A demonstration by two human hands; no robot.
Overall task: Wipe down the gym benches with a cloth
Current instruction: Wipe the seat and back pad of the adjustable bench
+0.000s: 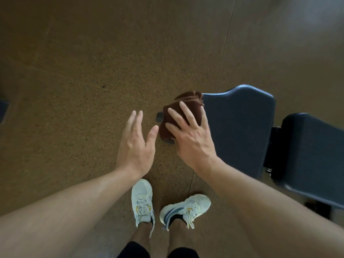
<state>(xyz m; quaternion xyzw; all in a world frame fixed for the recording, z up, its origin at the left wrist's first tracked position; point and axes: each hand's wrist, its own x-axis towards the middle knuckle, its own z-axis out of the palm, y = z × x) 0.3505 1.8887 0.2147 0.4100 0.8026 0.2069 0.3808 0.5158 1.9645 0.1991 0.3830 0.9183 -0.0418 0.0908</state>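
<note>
A dark blue padded gym bench (240, 131) runs in from the right; its seat pad ends near the centre and a second pad (312, 155) lies behind a gap. A dark brown cloth (178, 112) is draped over the seat pad's left end. My right hand (189, 135) lies flat on the cloth with fingers spread, pressing it against the pad's end. My left hand (135, 144) hovers just left of the cloth, fingers apart and holding nothing, clear of the bench.
Speckled brown rubber flooring (93, 71) fills the left and top of the view. My white trainers (143, 200) stand on it just below my hands. A dark bench foot (159, 116) shows beside the cloth. A dark object (2, 110) sits at the far left edge.
</note>
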